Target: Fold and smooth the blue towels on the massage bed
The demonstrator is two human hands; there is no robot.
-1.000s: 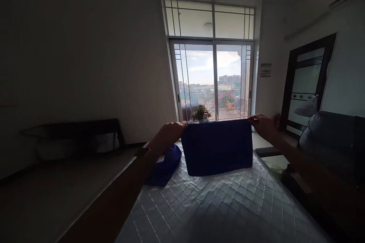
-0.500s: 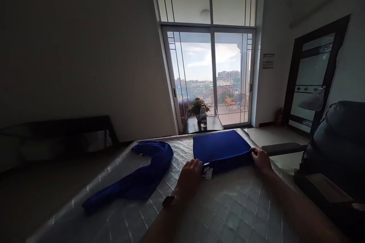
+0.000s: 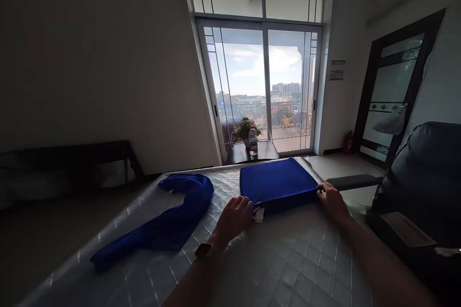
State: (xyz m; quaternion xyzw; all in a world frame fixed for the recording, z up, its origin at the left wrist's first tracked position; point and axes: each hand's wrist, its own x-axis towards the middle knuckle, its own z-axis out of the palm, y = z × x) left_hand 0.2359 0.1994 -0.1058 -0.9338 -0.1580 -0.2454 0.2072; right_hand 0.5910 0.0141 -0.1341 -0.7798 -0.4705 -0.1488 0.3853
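Note:
A dark blue garment [image 3: 277, 180], folded into a flat rectangle, lies at the far end of a mattress-like surface [image 3: 288, 268] with a shiny quilted cover. My left hand [image 3: 236, 216] has its fingers curled over the garment's near left corner. Beside those fingers, white labels [image 3: 259, 215] hang from the near edge. At the near right corner, my right hand [image 3: 331, 200] pinches the fabric between thumb and fingers. The near edge stretches between both hands, slightly raised. To the left, a second blue piece of cloth [image 3: 173, 225] lies loose and curved, apart from my hands.
Beyond the far edge stands a small dark table [image 3: 234, 154] with a plastic bottle [image 3: 253, 144] and a flower pot [image 3: 245, 128]. On the right is a black padded chair [image 3: 428, 172] with an armrest [image 3: 353, 182]. A dark bench [image 3: 72, 160] runs along the left wall.
The camera view has shifted slightly, with the window now higher in the picture. Both hands keep their hold on the folded garment's near corners, and its near edge looks a little straighter.

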